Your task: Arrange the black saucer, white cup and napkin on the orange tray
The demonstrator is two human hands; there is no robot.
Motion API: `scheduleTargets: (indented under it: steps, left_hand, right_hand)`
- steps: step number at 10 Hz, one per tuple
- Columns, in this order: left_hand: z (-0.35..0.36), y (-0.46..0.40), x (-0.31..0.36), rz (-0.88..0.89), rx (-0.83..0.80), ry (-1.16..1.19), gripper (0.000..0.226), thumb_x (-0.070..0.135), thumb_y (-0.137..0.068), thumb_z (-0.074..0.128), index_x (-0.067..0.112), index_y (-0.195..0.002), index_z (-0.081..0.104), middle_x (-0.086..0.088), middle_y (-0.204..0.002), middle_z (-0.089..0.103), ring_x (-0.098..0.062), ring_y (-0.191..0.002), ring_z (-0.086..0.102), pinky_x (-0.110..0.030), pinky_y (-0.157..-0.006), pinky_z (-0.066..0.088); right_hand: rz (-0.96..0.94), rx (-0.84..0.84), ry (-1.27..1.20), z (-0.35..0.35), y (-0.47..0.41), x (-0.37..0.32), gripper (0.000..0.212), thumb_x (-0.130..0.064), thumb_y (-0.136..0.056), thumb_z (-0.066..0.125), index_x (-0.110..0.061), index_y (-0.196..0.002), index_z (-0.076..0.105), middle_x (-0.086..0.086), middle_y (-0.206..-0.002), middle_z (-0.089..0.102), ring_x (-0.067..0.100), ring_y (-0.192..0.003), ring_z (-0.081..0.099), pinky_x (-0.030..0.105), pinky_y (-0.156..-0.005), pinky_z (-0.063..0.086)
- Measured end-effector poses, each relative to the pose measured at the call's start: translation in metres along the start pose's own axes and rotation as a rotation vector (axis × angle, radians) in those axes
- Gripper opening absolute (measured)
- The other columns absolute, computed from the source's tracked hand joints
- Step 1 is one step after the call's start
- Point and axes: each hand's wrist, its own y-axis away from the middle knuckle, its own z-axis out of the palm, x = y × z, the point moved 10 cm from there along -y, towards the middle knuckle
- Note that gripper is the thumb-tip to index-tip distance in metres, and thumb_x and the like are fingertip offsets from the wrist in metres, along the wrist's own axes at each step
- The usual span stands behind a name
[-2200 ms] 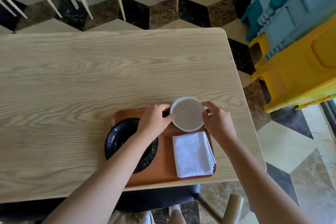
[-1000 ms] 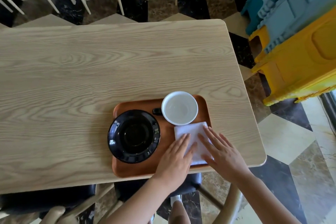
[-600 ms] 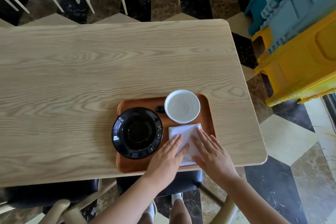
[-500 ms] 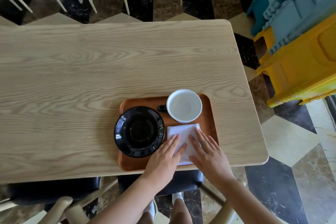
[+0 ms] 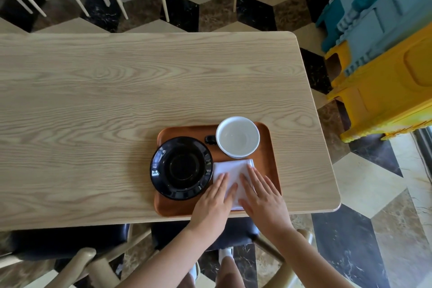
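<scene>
Both hands, left (image 5: 214, 203) and right (image 5: 264, 199), lie flat and open on the napkin (image 5: 231, 170), gripping nothing; to square it, press lightly and slide evenly at lower centre, clear of the cup (image 5: 237, 137) and saucer (image 5: 181, 168).

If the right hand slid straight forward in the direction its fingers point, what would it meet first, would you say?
The right hand lies flat on the napkin, fingers aimed up and slightly left. Sliding on along that line, it would probably reach the white cup first, just beyond the napkin's far edge on the orange tray.
</scene>
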Motion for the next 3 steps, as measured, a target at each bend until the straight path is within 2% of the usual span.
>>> scheduleTargets:
  steps: [3]
  left_hand:
    - [-0.0044,-0.0001,-0.0024,0.027,-0.002,-0.03,0.064,0.015,-0.055,0.085,0.017,-0.115,0.065,-0.015,-0.122,0.063,-0.026,-0.114,0.059,-0.029,-0.085,0.052]
  right_hand:
    - [0.077,-0.036,-0.024,0.0005,0.0036,-0.0043,0.052,-0.034,-0.083,0.038,-0.006,-0.12,0.061,0.016,-0.133,0.055,0.026,-0.12,0.055,0.041,-0.094,0.049]
